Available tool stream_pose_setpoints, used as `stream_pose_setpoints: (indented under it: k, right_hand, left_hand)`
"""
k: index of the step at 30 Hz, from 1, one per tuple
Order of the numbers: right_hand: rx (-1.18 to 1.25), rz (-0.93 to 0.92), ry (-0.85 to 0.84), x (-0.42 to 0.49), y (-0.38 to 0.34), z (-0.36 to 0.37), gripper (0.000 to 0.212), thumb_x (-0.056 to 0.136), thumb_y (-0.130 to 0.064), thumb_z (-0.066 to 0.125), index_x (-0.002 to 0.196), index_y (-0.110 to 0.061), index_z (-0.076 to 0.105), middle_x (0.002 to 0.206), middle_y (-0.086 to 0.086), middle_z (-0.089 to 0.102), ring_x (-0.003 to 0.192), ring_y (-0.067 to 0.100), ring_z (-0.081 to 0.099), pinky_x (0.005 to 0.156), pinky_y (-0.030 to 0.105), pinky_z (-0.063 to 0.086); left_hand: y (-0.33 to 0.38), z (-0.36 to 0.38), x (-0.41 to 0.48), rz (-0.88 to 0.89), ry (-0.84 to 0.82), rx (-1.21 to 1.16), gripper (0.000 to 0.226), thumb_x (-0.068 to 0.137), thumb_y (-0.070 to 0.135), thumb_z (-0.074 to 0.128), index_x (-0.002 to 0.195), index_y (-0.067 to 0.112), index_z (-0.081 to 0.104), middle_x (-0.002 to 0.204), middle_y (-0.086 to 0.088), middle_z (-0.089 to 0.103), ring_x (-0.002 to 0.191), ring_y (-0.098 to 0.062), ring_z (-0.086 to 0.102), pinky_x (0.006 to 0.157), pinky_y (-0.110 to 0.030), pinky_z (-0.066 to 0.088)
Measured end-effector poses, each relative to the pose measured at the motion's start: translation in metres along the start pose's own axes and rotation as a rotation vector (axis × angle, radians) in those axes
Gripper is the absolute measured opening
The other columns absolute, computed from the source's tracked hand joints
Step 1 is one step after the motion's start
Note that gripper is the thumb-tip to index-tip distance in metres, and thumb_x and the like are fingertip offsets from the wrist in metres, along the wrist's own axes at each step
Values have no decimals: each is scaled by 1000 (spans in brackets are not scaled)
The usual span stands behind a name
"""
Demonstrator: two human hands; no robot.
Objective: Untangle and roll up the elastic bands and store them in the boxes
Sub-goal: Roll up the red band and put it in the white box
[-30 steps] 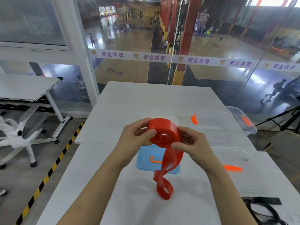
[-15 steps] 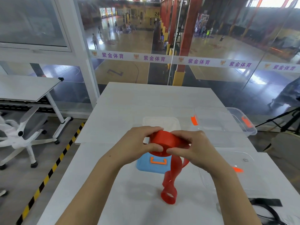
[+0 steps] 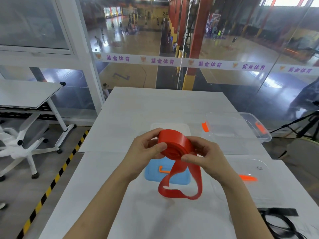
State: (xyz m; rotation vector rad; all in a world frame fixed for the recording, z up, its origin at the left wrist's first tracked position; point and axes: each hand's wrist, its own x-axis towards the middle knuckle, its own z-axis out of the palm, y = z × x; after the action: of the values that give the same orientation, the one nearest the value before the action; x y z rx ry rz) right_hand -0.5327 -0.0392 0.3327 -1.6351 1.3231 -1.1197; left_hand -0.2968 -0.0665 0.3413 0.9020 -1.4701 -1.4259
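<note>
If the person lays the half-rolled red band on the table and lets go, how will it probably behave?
The red band is probably floppy: its free tail hangs in a limp loop below the roll. The roll would likely loosen once released, since the left hand and the right hand both pinch it closed. It seems light, as a mere pinch carries it.

White table (image 3: 155,107), white swivel chair (image 3: 25,149), striped floor tape (image 3: 50,185), black tripod (image 3: 310,116)
</note>
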Motion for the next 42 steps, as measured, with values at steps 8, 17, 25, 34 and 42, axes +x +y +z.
stream_pose_setpoints:
  k: [8, 17, 25, 34, 42]
  right_hand:
    - [-154, -73, -8, -2, 0, 3, 36, 80, -21, 92, 110, -36, 78, 95, -8, 82, 88, 16, 78, 88, 39, 63]
    - [-222, -81, -77, 0, 0, 10, 32, 83, -22, 87, 111, -33, 77, 93, -6, 80, 86, 19, 75, 86, 46, 61]
    - [-151, -58, -74, -3, 5, 9, 42, 80, -22, 91, 118, -33, 76, 105, -14, 81, 100, 12, 77, 93, 31, 61]
    - [-77, -24, 65, -8, 21, 6, 39, 80, -21, 92, 114, -32, 76, 101, -9, 80, 95, 16, 77, 90, 33, 62]
    - [-173, -35, -32, 1, 15, 2, 41, 84, -33, 88, 121, -37, 72, 105, -17, 78, 102, 11, 74, 93, 30, 62]
  left_hand:
    - [6, -22, 3, -52, -123, 310, 41, 94, 19, 74, 131, 34, 66, 126, 14, 72, 121, -3, 65, 98, -31, 58]
    - [11, -10, 8, 56, -113, 817, 50, 91, 40, 74, 139, 33, 61, 122, 19, 65, 112, -1, 58, 105, -28, 48]
    - [8, -5, 7, 124, -171, 882, 29, 98, 39, 66, 125, 30, 63, 108, 12, 65, 101, -5, 58, 91, -28, 51]
    - [-6, -10, 9, 65, -36, 353, 33, 97, 25, 71, 121, 46, 66, 120, 16, 68, 118, -11, 63, 90, -36, 62]
    - [0, -20, 7, 40, -103, 377, 32, 98, 24, 70, 120, 46, 66, 117, 22, 68, 114, -1, 62, 80, -23, 61]
